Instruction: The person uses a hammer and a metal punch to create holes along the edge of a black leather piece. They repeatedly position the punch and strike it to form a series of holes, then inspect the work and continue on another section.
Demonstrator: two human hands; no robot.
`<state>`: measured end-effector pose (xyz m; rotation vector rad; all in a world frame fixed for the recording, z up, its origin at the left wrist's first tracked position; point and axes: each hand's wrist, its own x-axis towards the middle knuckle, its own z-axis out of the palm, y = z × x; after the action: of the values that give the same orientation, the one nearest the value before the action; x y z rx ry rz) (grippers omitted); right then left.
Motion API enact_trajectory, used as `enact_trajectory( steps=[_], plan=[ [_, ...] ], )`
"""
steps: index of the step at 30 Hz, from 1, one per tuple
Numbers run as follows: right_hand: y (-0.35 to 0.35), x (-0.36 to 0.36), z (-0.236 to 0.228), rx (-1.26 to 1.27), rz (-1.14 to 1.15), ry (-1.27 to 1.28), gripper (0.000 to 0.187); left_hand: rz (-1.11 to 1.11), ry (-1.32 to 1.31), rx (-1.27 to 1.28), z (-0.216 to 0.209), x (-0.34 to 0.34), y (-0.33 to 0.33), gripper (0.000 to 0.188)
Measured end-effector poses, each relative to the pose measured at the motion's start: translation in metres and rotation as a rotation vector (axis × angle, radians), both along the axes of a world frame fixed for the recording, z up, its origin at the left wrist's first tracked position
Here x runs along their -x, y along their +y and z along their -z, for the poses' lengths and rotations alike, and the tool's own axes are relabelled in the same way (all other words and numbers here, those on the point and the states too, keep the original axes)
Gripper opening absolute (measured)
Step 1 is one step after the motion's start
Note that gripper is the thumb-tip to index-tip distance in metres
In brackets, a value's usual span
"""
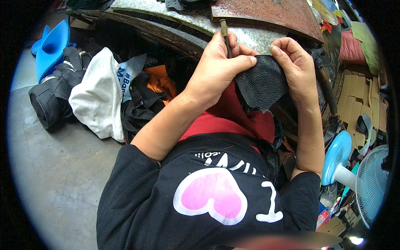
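Observation:
A piece of black grained leather (263, 81) hangs between my two hands, above my lap. My left hand (218, 64) is closed, its thumb pressing on the leather's upper left edge. The same hand also grips a thin dark stick with a tan, blunt upper end (224, 27); its exact kind cannot be made out. At the upper right edge of the leather, my right hand (296, 66) pinches with thumb and forefinger. The leather's lower edge hangs loose, and its back is hidden.
Ahead is a worktop (250, 39) bearing a reddish-brown slab (268, 16). On the left lie a white cloth (98, 93), a black strapped item (54, 93) and a blue plastic object (53, 46). A fan (373, 183), a light-blue round stool (338, 156) and cardboard (356, 93) stand right.

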<state>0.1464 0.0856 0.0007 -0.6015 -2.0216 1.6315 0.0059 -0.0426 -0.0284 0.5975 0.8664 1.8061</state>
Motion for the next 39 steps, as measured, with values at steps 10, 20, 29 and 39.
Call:
enact_trajectory(
  steps=[10,20,29,39],
  plan=[
    [-0.001,-0.001,0.000,0.123,-0.030,-0.006,0.013,0.098,-0.173,0.010,0.001,0.007,-0.001,0.035],
    [-0.002,-0.001,-0.002,0.237,-0.028,0.036,0.014,0.116,-0.309,0.000,0.002,0.009,-0.002,0.035],
    [-0.004,-0.002,-0.004,0.184,0.001,0.056,0.015,0.097,-0.215,0.055,0.004,0.011,-0.005,0.033],
    [-0.002,-0.002,0.000,0.159,0.004,0.029,0.015,0.080,-0.124,0.100,0.003,0.011,-0.008,0.029]
  ],
)
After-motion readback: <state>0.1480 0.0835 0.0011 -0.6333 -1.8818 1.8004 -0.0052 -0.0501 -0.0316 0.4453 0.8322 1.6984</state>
